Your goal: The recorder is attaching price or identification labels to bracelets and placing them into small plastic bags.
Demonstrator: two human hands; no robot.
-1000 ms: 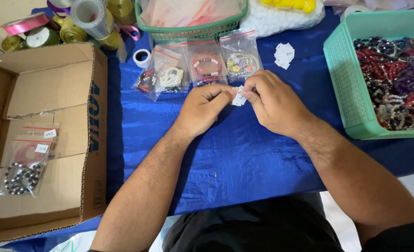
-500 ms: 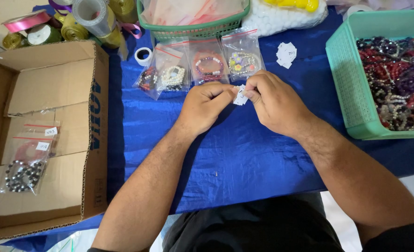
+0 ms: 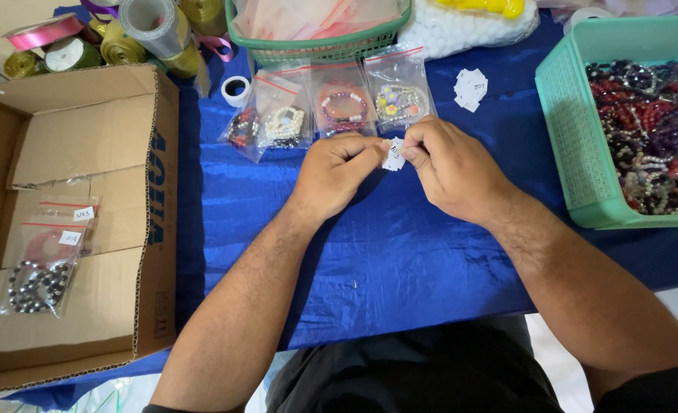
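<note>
1. small white paper labels [image 3: 393,155] pinched between both hands, above the blue worktop [image 3: 369,252]
2. left hand [image 3: 331,174] and right hand [image 3: 450,164] both closed on them, thumbs meeting
3. bagged bracelets [image 3: 339,107] just beyond the fingertips, equally near both hands
</note>
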